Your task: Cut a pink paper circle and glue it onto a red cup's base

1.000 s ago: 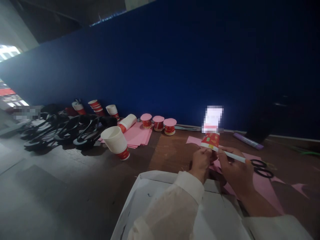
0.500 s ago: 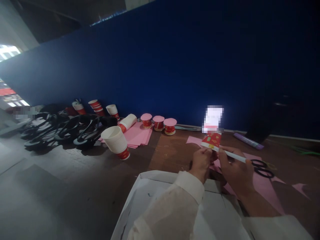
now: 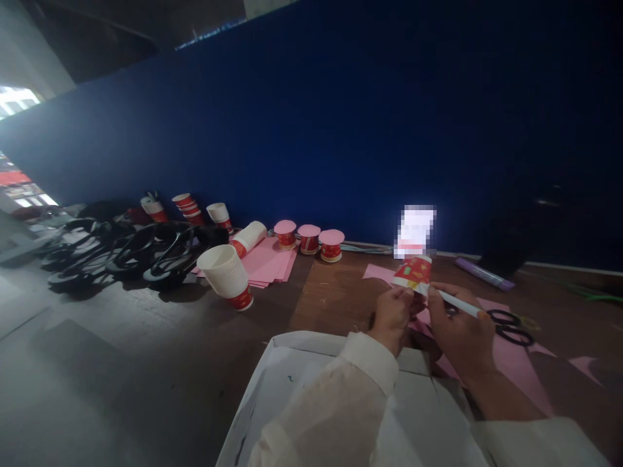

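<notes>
A red paper cup [image 3: 413, 271] with a gold pattern and a whitish rim is pinched in my left hand [image 3: 392, 316], its rim toward me. My right hand [image 3: 461, 334] grips a slim white pen-shaped stick [image 3: 458, 302]. The stick's front end meets the cup's rim, but its tip is too small to make out. Beneath the right hand lies pink paper [image 3: 518, 363]. Black-handled scissors [image 3: 511, 326] rest on that paper just beyond the fingers, their blades mostly covered by the hand.
Three short red cups with pink paper discs on top [image 3: 331, 238] line the blue partition [image 3: 302, 130]. Left of them are a pink paper stack [image 3: 272, 263], a nested white cup stack [image 3: 224, 275] and black strapped objects [image 3: 170, 256]. A purple tube [image 3: 484, 274] and a white box [image 3: 302, 363] are nearby.
The cup has tipped slightly in my left hand, and the stick in my right hand has shifted a little along its rim. Everything else looks the same.
</notes>
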`<state>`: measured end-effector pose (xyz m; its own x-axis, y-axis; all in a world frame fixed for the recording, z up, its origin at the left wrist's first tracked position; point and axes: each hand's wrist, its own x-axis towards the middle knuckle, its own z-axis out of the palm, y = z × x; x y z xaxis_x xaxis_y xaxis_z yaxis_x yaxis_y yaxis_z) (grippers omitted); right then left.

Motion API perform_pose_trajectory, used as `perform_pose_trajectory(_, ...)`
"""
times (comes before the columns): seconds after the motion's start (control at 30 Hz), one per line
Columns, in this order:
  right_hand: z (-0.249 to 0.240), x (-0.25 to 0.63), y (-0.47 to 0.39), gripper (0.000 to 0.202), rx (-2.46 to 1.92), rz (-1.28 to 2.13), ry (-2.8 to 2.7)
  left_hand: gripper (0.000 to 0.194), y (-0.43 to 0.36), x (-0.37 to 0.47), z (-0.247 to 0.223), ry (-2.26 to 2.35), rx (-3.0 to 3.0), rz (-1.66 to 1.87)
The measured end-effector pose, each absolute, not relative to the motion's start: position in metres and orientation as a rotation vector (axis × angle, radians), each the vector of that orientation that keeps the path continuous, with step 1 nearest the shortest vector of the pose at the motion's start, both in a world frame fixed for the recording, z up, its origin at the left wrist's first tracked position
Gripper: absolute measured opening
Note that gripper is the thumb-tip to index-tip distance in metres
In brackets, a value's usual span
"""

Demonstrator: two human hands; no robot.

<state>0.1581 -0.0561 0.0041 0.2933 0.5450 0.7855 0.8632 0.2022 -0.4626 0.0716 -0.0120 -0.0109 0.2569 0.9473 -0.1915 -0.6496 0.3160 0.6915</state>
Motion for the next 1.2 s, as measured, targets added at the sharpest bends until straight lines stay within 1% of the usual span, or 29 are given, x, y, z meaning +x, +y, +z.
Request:
perform_pose_trajectory(0.3,0.002,0.16,-0.056,0.027,-1.446,-0.378,-1.419,0.03,-0.013,0.07,-0.009,0.694,0.528,1.156)
perform_pose_trajectory(0.5,0.008,0.157,-0.059,0.021,-1.427,-0.338,-1.475,0.025,-0.016,0.067,-0.005,0.72,0.561,1.121)
perform_pose_trajectory(0.7,0.009,0.157,-0.06,0.021,-1.429,-0.327,-1.466,0.019,-0.015,0.069,-0.011,0.692,0.598,1.163)
perform_pose_trajectory(0.9,0.009,0.155,-0.059,0.017,-1.458,-0.368,-1.422,0.021,-0.012,0.07,-0.012,0.711,0.574,1.135)
perform_pose_trajectory(1.07,0.007,0.157,-0.059,0.02,-1.48,-0.369,-1.393,0.02,-0.014,0.065,-0.003,0.706,0.526,1.108)
perform_pose_trajectory(1.2,0.006,0.159,-0.058,0.022,-1.499,-0.342,-1.377,0.025,-0.016,0.064,0.004,0.75,0.488,1.1)
